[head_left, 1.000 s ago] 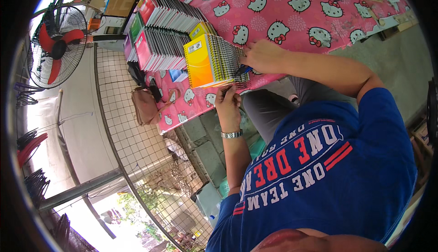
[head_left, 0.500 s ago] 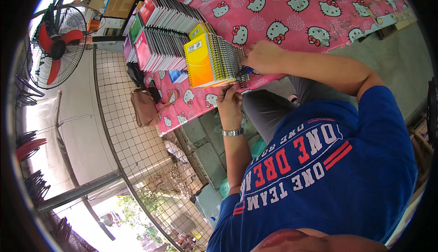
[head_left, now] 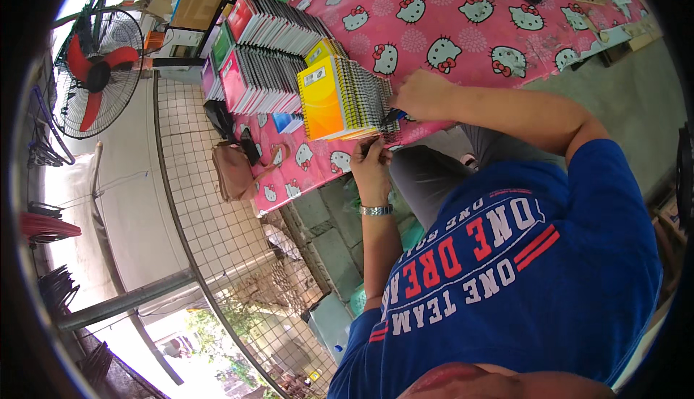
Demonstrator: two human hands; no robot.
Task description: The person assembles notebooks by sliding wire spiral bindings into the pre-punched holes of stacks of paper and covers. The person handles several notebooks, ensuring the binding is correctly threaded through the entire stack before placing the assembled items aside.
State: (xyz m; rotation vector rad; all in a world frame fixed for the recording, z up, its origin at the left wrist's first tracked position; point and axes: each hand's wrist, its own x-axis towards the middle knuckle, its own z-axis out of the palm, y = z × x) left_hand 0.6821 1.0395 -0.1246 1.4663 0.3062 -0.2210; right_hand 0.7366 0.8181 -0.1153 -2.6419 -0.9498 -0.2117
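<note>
A stack of yellow-and-orange spiral notebooks (head_left: 323,103) stands on the pink table, its wire coils facing my side. My right hand (head_left: 421,95) is closed around what look like small blue-handled pliers (head_left: 394,116), the dark jaws at the lower end of the coils. Just below that corner, my left hand (head_left: 371,159) is pinched at the bottom edge of the stack, against the coil ends. Whatever its fingertips hold is too small and dark to make out. The right hand's fingers partly hide the pliers' handles.
Beyond the yellow stack are piles of red-covered notebooks (head_left: 249,84), with a blue one (head_left: 287,122) lower down. A brown bag (head_left: 233,171) rests at the table's left corner. Cardboard boxes (head_left: 196,1) and a red-bladed fan (head_left: 97,77) stand at the far left.
The whole view has shifted slightly, moving the table and notebooks a little right and down. Both hands stay at the coil ends, with the pliers tilted a little differently.
</note>
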